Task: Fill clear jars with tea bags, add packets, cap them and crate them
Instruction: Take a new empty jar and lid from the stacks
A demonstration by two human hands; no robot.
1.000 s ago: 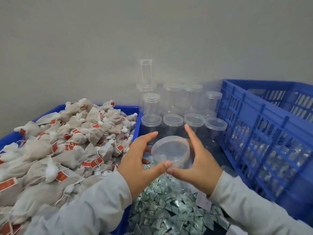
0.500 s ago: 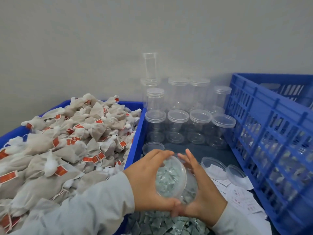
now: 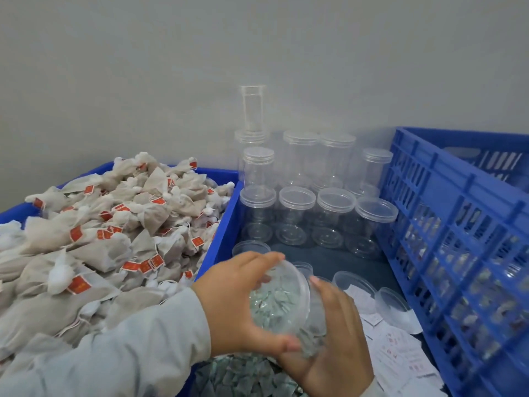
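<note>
Jar (image 3: 282, 299) in question is held low in the middle of the view, tilted on its side with its open mouth turned toward the camera, just above a heap of small greenish packets (image 3: 243, 376). It is gripped from the left by the left hand (image 3: 237, 305), whose fingers are curled over the top of the rim while the thumb is hooked under it. It is cradled from below and behind by the right hand (image 3: 332, 342), the fingers wrapped round the clear body. Greenish pieces are seen through the wall, though whether they lie inside or only behind it cannot be told.

The step is judged to be uncapping or loading. It is best done with the body held firmly by the right hand and the mouth kept over the packets, so that anything spilled falls back on the heap. The thin wall should not be squeezed, since it is likely to flex.

Beside the hands, loose lids (image 3: 393, 303) lie on paper slips (image 3: 398, 353); one should be kept within reach. To the left, tea bags (image 3: 114, 233) are heaped in a blue bin (image 3: 220, 242). Farther back, capped empty jars (image 3: 297, 213) are ranked toward the wall. At the right, a blue crate (image 3: 458, 224) stands ready for finished jars.
</note>
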